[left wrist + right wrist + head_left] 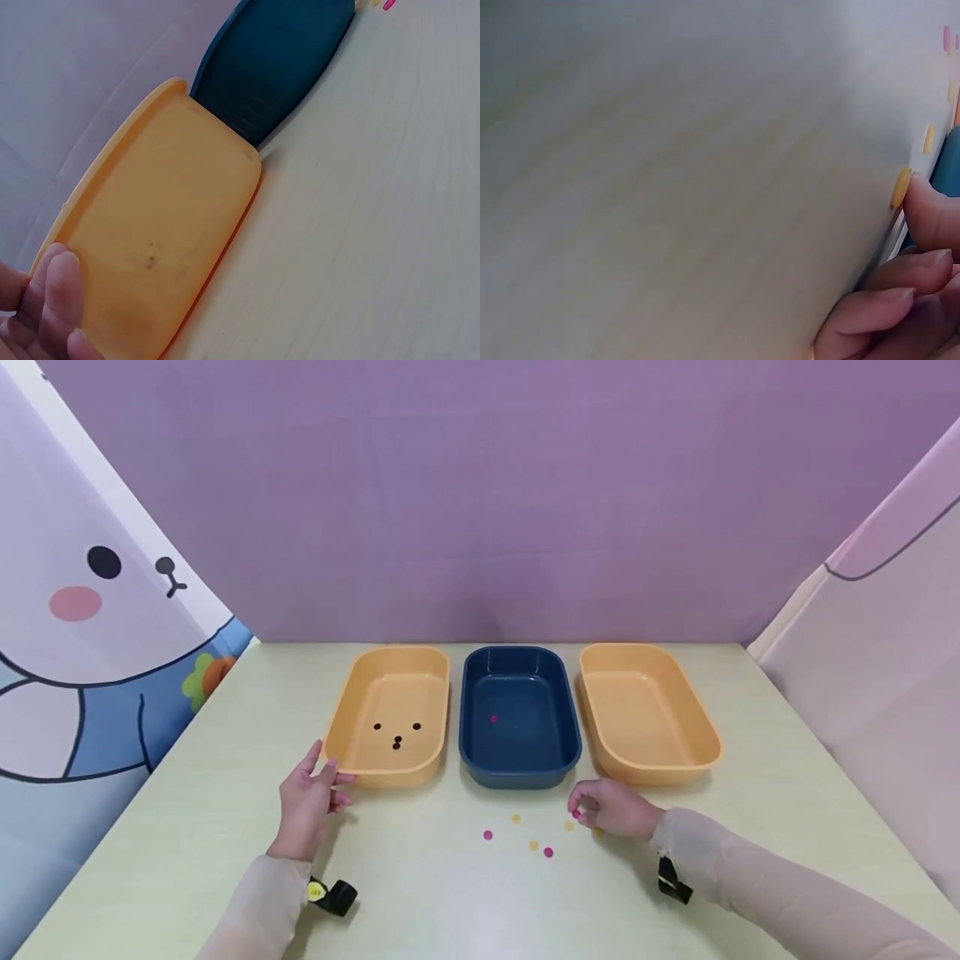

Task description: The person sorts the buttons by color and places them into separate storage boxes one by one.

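Note:
At the near left corner of the left yellow tray (360,702), my left hand (303,802) rests with its fingers fairly straight. In the left wrist view, fingertips (64,281) lie against the tray's outer wall. Several small black discs (377,727) lie inside this tray. My right hand (611,808) is low over the table in front of the right yellow tray (645,710), pinching a small pink disc (576,814) between thumb and finger. Around it lie yellow discs (534,845) and pink discs (488,835); one yellow disc (901,187) appears beside a fingertip in the right wrist view.
Between the yellow trays stands a dark blue tray (517,760) with one pink disc (493,719) inside. Behind the trays rises a purple cloth (487,527). Cartoon-printed cloth (112,652) hangs at the left, and a pale cloth (885,693) at the right.

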The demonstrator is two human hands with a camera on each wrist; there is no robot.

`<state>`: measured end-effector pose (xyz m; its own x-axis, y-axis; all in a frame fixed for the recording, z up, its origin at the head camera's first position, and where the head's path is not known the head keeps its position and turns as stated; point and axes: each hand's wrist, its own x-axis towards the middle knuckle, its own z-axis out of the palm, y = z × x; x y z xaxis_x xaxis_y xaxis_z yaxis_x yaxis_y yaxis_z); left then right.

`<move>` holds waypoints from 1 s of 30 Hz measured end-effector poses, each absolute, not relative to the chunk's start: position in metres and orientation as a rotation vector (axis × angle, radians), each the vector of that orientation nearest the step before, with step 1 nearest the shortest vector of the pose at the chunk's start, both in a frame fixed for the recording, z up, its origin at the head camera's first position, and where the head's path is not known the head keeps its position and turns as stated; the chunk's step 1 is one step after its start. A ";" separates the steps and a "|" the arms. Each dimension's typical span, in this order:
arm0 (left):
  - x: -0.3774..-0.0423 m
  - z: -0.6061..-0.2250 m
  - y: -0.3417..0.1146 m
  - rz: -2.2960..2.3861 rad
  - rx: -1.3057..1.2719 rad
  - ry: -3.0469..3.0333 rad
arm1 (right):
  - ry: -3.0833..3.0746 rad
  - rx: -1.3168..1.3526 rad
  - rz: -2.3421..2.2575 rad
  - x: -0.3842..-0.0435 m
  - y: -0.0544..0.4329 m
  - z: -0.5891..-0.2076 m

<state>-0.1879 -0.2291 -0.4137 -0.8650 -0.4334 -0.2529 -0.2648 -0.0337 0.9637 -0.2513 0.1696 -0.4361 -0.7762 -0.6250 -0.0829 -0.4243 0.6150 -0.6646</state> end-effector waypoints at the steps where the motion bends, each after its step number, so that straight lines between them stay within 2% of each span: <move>1: -0.188 -0.413 -0.229 -2.033 0.758 -2.095 | 2.535 -0.848 -0.923 -0.251 0.169 -0.436; 15: -0.191 -0.410 -0.228 -2.025 0.755 -2.100 | 2.489 -0.741 -0.910 -0.249 0.170 -0.431; 30: -0.188 -0.415 -0.230 -2.015 0.734 -2.127 | 2.476 -0.964 -1.008 -0.255 0.184 -0.432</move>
